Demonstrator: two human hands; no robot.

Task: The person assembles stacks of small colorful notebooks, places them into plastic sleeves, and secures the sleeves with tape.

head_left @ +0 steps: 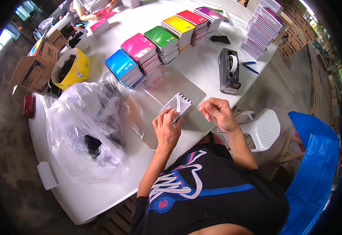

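My left hand (166, 132) grips the near end of a small spiral notebook (182, 102) with a pale cover, dark coils and what looks like glossy clear wrap. Beneath it lies a translucent plastic sheet (194, 91) on the white table. My right hand (221, 114) is raised just to the right of the notebook, not touching it. Its fingers are curled in with thumb and forefinger close together; whatever they may hold is too small to see. Beyond my right hand stands a black tape dispenser (224, 74) with a roll of tape (233, 62).
Stacks of notebooks, including a blue stack (123, 64) and a green stack (161, 41), line the far side. A large clear plastic bag (80, 113) bulges at left, near a yellow bucket (80, 66). Blue-handled pliers (250, 67) lie right. Another person (88, 13) works across the table.
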